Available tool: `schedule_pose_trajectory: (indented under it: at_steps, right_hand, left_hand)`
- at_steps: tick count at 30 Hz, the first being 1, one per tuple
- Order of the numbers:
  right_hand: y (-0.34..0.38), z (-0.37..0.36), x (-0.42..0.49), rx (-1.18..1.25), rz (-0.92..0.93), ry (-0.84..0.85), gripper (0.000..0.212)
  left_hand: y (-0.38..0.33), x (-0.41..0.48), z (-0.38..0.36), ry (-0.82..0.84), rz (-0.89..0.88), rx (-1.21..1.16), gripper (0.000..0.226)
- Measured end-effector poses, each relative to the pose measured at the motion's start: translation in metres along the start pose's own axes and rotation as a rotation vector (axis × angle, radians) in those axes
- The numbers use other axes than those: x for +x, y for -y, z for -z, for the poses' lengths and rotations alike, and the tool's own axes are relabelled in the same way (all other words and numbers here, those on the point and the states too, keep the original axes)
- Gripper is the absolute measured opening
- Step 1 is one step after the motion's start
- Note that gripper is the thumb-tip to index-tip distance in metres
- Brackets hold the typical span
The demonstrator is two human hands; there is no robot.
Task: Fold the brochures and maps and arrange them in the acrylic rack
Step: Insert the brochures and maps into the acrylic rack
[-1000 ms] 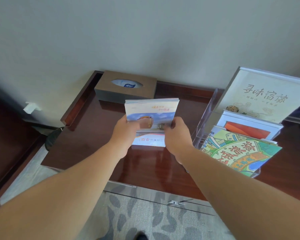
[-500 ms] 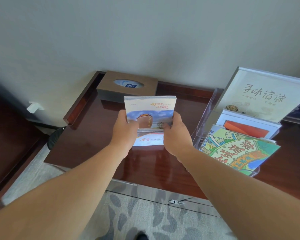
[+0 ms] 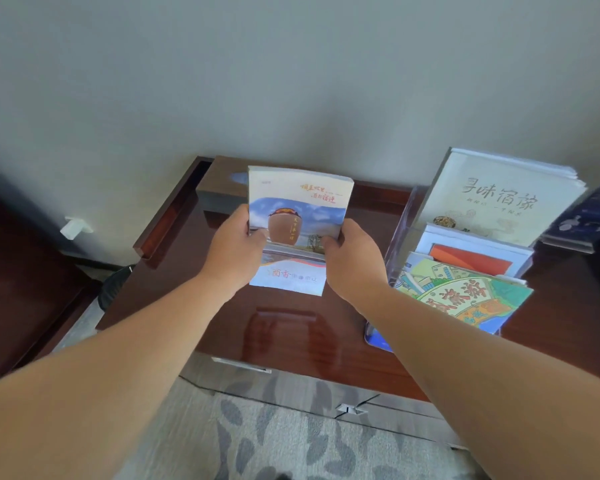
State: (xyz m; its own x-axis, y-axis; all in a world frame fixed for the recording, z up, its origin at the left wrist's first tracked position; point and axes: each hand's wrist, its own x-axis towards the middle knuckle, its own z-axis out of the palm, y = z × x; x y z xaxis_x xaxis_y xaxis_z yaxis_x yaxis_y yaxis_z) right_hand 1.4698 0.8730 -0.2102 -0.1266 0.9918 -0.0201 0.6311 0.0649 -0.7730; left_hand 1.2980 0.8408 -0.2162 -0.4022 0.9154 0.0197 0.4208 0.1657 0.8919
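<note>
Brochures (image 3: 300, 216) sit in a stack between my two hands, held above the worktop (image 3: 284, 327) with the cover tilted toward me. My left hand (image 3: 234, 251) grips the stack's left edge, thumb pressed on the cover. My right hand (image 3: 352, 261) grips the right edge, its fingers (image 3: 329, 241) curled onto the front. A lower panel hangs down below my thumbs. At 3 o'clock from the stack, near but apart, stands the acrylic rack (image 3: 400, 233). It holds a white booklet (image 3: 499, 199) at the back, a red-and-white leaflet (image 3: 471, 263) in the middle and a cartoon map (image 3: 465, 296) in front. A brown tissue box (image 3: 219, 197) lies at 12 o'clock, partly hidden behind the stack.
</note>
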Motion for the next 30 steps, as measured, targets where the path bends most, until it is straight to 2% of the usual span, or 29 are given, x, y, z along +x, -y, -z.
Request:
schedule_pose_trajectory:
  at_steps: [4, 7, 15, 21, 30]
  right_hand:
    - [0.035, 0.054, 0.005, -0.02, 0.121, -0.099, 0.006]
    - [0.051, 0.105, 0.009, -0.049, 0.194, -0.18, 0.012]
    - [0.041, 0.231, 0.007, -0.159, 0.235, -0.395, 0.017]
    - [0.01, 0.269, 0.001, -0.225, 0.204, -0.43, 0.015]
    - [-0.036, 0.262, -0.002, -0.21, 0.134, -0.387, 0.017]
  left_hand:
    - [-0.058, 0.017, 0.016, -0.028, -0.171, 0.026, 0.025]
    - [-0.107, 0.021, 0.011, 0.003, -0.273, 0.001, 0.026]
    - [-0.209, 0.008, -0.054, 0.066, -0.441, -0.139, 0.027]
    - [-0.226, -0.002, -0.099, 0.115, -0.454, -0.155, 0.026]
    - [-0.206, -0.011, -0.137, 0.173, -0.408, -0.108, 0.023]
